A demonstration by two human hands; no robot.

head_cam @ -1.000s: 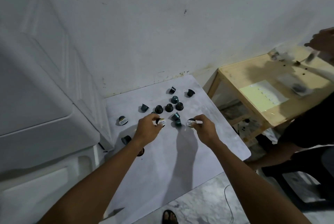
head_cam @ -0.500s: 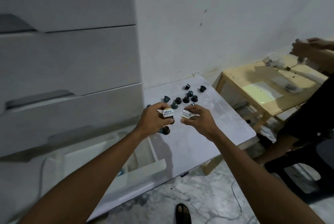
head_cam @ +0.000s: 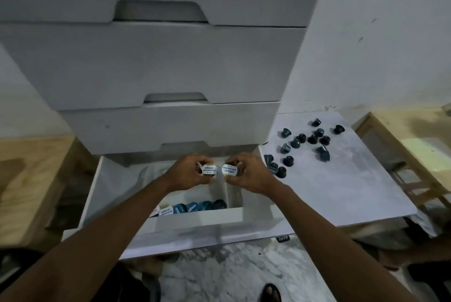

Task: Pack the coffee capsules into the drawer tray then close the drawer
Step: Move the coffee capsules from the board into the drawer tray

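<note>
My left hand [head_cam: 186,173] is shut on a coffee capsule [head_cam: 208,169] with a white printed lid. My right hand [head_cam: 246,173] holds a second capsule [head_cam: 229,170] the same way. Both hands hover side by side over the open bottom drawer [head_cam: 96,192] of a white cabinet. Inside it, a white tray [head_cam: 200,215] holds a row of blue and white capsules [head_cam: 192,207] along its front wall. Several dark loose capsules [head_cam: 302,142] lie scattered on the white table [head_cam: 341,187] to the right.
Three shut drawers [head_cam: 158,62] stack above the open one. A wooden table [head_cam: 419,140] stands at the far right and a wooden surface [head_cam: 26,179] at the left. My sandalled foot [head_cam: 271,293] is on the marble floor below the drawer.
Both hands lifted a capsule each from the table and carried them left over the open drawer. My view swung left from the table to the cabinet.
</note>
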